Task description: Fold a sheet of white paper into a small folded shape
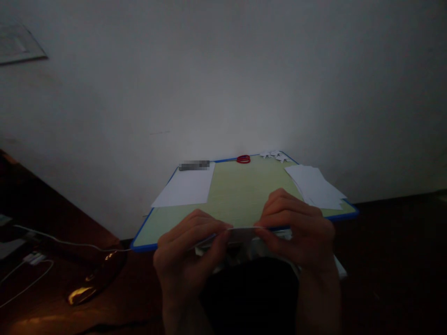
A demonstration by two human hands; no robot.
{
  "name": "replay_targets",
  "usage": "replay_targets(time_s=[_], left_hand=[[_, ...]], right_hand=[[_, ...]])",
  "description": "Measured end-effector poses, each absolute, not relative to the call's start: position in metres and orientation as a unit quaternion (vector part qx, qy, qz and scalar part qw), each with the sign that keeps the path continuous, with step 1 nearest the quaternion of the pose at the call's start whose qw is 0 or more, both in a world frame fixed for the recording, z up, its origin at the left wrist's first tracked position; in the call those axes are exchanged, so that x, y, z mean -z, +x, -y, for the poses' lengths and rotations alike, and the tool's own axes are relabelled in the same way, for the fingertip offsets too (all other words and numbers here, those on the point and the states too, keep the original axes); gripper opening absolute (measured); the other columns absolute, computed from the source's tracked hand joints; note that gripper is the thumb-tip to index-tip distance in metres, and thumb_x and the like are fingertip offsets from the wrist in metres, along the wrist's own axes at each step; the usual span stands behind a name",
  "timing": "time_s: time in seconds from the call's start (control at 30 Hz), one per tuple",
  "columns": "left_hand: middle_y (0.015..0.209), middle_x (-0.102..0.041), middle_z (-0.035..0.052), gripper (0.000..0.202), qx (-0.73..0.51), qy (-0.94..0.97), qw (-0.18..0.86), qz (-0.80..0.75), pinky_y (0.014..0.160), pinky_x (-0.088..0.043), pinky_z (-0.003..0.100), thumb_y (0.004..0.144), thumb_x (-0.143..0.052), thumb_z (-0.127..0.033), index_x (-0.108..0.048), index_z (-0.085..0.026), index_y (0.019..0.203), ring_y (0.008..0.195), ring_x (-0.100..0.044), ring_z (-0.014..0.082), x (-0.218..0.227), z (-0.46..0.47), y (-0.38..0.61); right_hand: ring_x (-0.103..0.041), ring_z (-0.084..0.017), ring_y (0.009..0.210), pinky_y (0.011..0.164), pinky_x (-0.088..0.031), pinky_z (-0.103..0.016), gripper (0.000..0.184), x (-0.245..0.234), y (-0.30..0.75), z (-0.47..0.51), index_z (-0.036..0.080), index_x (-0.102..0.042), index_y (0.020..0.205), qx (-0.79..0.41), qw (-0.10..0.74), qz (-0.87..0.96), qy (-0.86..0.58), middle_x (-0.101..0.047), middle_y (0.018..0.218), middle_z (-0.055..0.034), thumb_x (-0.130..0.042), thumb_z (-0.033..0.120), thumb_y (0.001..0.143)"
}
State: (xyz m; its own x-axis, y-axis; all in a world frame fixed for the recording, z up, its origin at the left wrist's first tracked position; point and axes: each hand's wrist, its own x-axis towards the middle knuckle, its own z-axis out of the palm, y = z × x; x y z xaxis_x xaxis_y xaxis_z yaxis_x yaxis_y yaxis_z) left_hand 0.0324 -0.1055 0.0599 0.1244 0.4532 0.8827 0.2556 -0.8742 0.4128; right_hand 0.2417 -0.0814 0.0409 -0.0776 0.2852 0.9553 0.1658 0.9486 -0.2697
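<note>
Just beyond fingers [206, 226], surface [240, 195]; left hand [192, 249], right hand [296, 230] facing inward, knuckles up; fingers of both pinch paper [242, 235], middle showing between fingertips.

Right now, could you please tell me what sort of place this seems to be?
Probably a room in a home, though I cannot be sure: a green table stands by a plain wall, with red-handled scissors and white paper sheets on it.

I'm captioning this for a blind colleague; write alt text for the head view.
The left hand and right hand pinch a piece of white paper before a blue-rimmed green table. On it lie white sheets, red-handled scissors and small paper cutouts.
</note>
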Motion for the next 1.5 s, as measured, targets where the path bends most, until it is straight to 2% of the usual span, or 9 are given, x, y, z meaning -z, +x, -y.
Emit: replay_targets(time_s=[0.27,0.47,0.57,0.67,0.77,0.87,1.1,1.3,1.5], left_hand=[[0.076,-0.077,-0.0011,0.020,-0.629,0.734,0.087,-0.242,0.057,-0.053,0.027,0.087,-0.080,-0.004,-0.081,-0.023,0.092,0.064,-0.068,0.0137,-0.059,0.105,0.034],[0.069,-0.078,-0.0025,0.011,-0.638,0.683,0.077,-0.346,0.054,-0.055,0.023,0.087,-0.085,-0.016,-0.084,-0.025,0.081,0.058,-0.070,0.0135,-0.056,0.103,0.038],[0.076,-0.084,-0.0008,0.003,-0.669,0.605,0.047,-0.429,0.060,-0.062,0.026,0.086,-0.089,-0.027,-0.087,-0.025,0.084,0.064,-0.077,0.0176,-0.051,0.096,0.044],[0.079,-0.085,0.0000,0.011,-0.695,0.544,0.033,-0.469,0.057,-0.061,0.025,0.086,-0.089,-0.035,-0.088,-0.025,0.089,0.065,-0.078,0.0184,-0.047,0.089,0.049],[0.080,-0.085,0.0007,0.014,-0.714,0.514,0.045,-0.474,0.058,-0.061,0.025,0.084,-0.090,-0.036,-0.088,-0.024,0.091,0.067,-0.079,0.0183,-0.047,0.086,0.051],[0.081,-0.085,0.0005,0.016,-0.727,0.494,0.066,-0.472,0.060,-0.061,0.024,0.083,-0.092,-0.038,-0.088,-0.024,0.091,0.069,-0.079,0.0182,-0.048,0.087,0.051],[0.095,-0.087,0.0024,0.019,-0.717,0.526,0.128,-0.439,0.061,-0.061,0.024,0.087,-0.089,-0.038,-0.088,-0.026,0.101,0.080,-0.080,0.0197,-0.049,0.089,0.045],[0.098,-0.086,0.0038,0.020,-0.705,0.526,0.128,-0.459,0.080,-0.066,0.033,0.089,-0.085,-0.042,-0.088,-0.025,0.100,0.092,-0.081,0.0239,-0.053,0.091,0.046],[0.115,-0.083,0.0096,0.049,-0.633,0.566,0.293,-0.439,0.072,-0.064,0.032,0.087,-0.085,-0.051,-0.081,-0.022,0.127,0.093,-0.079,0.0269,-0.056,0.095,0.040]], right_hand=[[-0.067,-0.019,0.074,0.067,-0.055,-0.038,0.019,-0.040,0.242,0.081,0.024,-0.079,0.099,-0.038,0.657,0.738,-0.147,-0.078,0.079,-0.0003,-0.078,0.007,0.091],[-0.067,-0.019,0.077,0.070,-0.055,-0.038,0.017,-0.035,0.239,0.074,0.027,-0.080,0.101,-0.078,0.696,0.688,-0.192,-0.076,0.084,-0.0005,-0.076,0.012,0.096],[-0.069,-0.020,0.085,0.077,-0.057,-0.038,0.030,-0.034,0.231,0.071,0.032,-0.078,0.121,-0.091,0.714,0.651,-0.240,-0.076,0.094,-0.0007,-0.077,0.014,0.096],[-0.069,-0.022,0.098,0.087,-0.060,-0.041,0.048,-0.035,0.221,0.073,0.032,-0.070,0.141,-0.110,0.655,0.694,-0.278,-0.074,0.112,-0.0046,-0.082,0.026,0.095],[-0.066,-0.029,0.122,0.103,-0.060,-0.050,0.067,-0.035,0.211,0.075,0.031,-0.063,0.151,-0.115,0.603,0.729,-0.301,-0.066,0.135,-0.0109,-0.088,0.037,0.090],[-0.062,-0.032,0.132,0.108,-0.059,-0.055,0.075,-0.034,0.206,0.072,0.033,-0.057,0.157,-0.113,0.583,0.738,-0.320,-0.059,0.147,-0.0134,-0.089,0.036,0.088],[-0.074,-0.024,0.104,0.087,-0.066,-0.041,0.058,-0.031,0.207,0.064,0.028,-0.061,0.152,-0.121,0.630,0.710,-0.291,-0.077,0.123,-0.0098,-0.077,0.024,0.096],[-0.074,-0.029,0.119,0.105,-0.063,-0.049,0.071,-0.029,0.206,0.064,0.027,-0.060,0.155,-0.159,0.591,0.733,-0.297,-0.074,0.141,-0.0127,-0.086,0.035,0.090],[-0.079,-0.024,0.111,0.098,-0.064,-0.039,0.050,-0.031,0.208,0.063,0.026,-0.068,0.147,-0.235,0.625,0.676,-0.311,-0.078,0.139,-0.0102,-0.075,0.034,0.099]])
